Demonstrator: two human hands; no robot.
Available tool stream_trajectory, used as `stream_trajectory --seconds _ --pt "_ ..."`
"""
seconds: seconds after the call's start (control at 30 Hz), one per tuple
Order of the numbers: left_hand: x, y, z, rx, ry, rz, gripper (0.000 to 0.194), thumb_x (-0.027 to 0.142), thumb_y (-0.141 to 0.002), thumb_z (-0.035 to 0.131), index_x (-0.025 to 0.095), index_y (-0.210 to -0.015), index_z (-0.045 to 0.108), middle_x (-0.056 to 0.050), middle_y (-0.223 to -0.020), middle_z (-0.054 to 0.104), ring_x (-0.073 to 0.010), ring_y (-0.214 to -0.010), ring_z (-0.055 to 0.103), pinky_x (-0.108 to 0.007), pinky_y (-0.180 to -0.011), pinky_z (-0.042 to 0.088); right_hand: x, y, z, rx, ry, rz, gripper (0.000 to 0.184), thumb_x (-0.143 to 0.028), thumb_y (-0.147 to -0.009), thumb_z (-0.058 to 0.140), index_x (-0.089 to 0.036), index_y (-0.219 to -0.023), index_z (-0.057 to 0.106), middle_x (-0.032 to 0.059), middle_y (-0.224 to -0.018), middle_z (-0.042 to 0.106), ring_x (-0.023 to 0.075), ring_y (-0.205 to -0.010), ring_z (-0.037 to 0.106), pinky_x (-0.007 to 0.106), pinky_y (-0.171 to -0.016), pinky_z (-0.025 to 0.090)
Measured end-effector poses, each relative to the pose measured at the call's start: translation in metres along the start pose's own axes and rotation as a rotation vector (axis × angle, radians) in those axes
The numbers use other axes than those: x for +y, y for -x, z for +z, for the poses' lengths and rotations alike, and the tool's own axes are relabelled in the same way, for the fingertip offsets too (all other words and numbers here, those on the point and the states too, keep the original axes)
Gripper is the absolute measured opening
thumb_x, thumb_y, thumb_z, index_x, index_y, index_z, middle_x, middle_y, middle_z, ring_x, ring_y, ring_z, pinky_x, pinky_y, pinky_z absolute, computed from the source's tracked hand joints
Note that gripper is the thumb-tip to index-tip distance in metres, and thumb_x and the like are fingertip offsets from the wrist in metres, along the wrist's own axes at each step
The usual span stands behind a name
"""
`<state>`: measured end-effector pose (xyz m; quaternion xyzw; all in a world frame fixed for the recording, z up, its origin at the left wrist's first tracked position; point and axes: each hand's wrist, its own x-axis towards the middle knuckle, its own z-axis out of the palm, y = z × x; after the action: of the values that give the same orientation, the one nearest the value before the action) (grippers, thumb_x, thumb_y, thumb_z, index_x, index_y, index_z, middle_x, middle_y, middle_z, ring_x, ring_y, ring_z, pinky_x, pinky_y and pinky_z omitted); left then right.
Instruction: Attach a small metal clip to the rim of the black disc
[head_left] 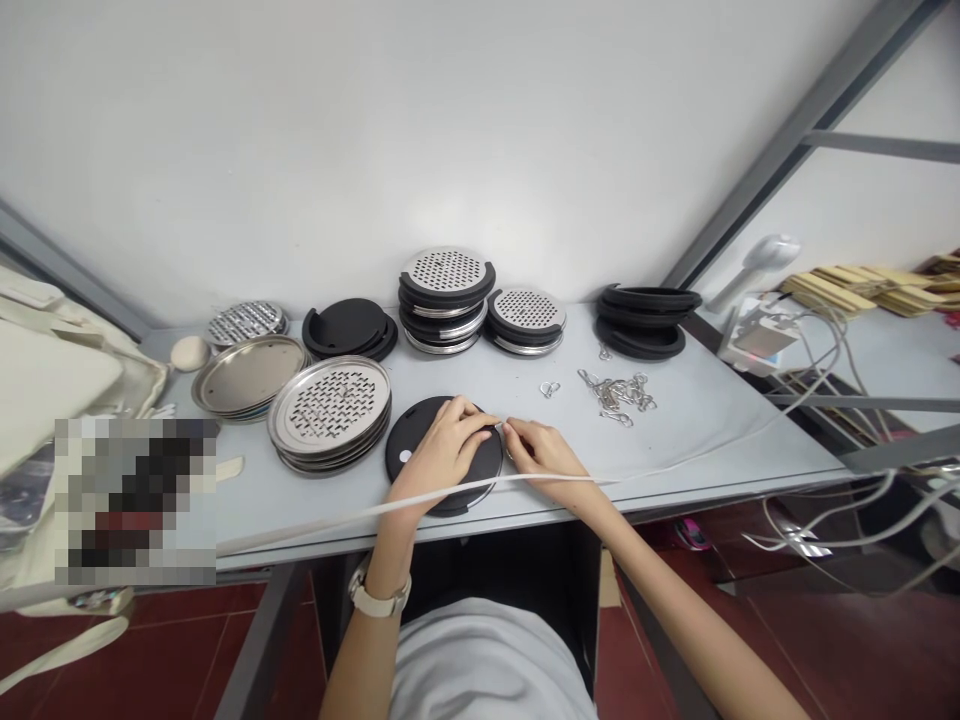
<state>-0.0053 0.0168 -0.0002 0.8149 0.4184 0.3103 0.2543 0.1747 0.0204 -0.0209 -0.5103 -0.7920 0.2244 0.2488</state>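
Note:
A round black disc [409,432] with a raised rim lies flat near the table's front edge. A small white round spot [406,456] shows on its left side. My left hand [450,440] rests over the disc and steadies it, thumb and forefinger reaching to its right rim. At that rim, my right hand [541,455] is closed in a pinch. A bit of shiny metal shows by its fingertips, apparently a wire clip [510,456], mostly covered by the fingers. To the right lies a pile of metal wire clips [621,392], with a few loose clips [550,388] nearer the disc.
Stacked perforated metal plates [330,405] and plain metal plates [251,375] stand left. Along the wall are black discs [349,328], assembled stacks [446,290] and black rings [645,320]. A white cable [435,492] crosses before my wrists. A metal frame [795,150] rises right.

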Motion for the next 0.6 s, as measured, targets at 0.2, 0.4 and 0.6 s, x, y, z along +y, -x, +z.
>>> stream_trajectory --seconds 0.2,0.4,0.6 --pt "0.0004 0.0009 -0.0002 0.034 -0.029 -0.027 0.023 0.017 -0.093 0.043 0.021 -0.114 0.053 -0.005 -0.103 0.050 -0.0195 -0.101 0.049 -0.037 -0.094 0.041 -0.0015 -0.0007 0.0001 0.014 0.016 0.019 0.033 -0.029 -0.095 0.031 -0.019 -0.072 0.051 0.0004 -0.063 0.055 0.0119 -0.056 0.047 0.023 -0.058 0.032" --pt "0.0075 0.0031 -0.0004 -0.044 0.026 -0.003 0.027 0.016 -0.092 0.048 0.022 -0.118 0.045 -0.004 -0.101 0.052 -0.0188 -0.100 0.049 -0.036 -0.093 0.041 0.0009 -0.0009 0.0004 -0.011 -0.010 0.016 0.031 -0.030 -0.096 0.031 -0.019 -0.077 0.054 0.0015 -0.067 0.059 0.0131 -0.060 0.052 0.023 -0.061 0.035" --pt "0.0073 0.0030 0.0014 -0.042 0.053 -0.028 0.024 0.017 -0.092 0.047 0.023 -0.115 0.051 -0.004 -0.101 0.052 -0.0191 -0.099 0.050 -0.037 -0.093 0.042 0.0023 -0.0004 -0.0008 -0.037 -0.054 -0.016 0.030 -0.030 -0.095 0.033 -0.018 -0.079 0.055 0.0014 -0.071 0.060 0.0131 -0.064 0.052 0.023 -0.062 0.036"
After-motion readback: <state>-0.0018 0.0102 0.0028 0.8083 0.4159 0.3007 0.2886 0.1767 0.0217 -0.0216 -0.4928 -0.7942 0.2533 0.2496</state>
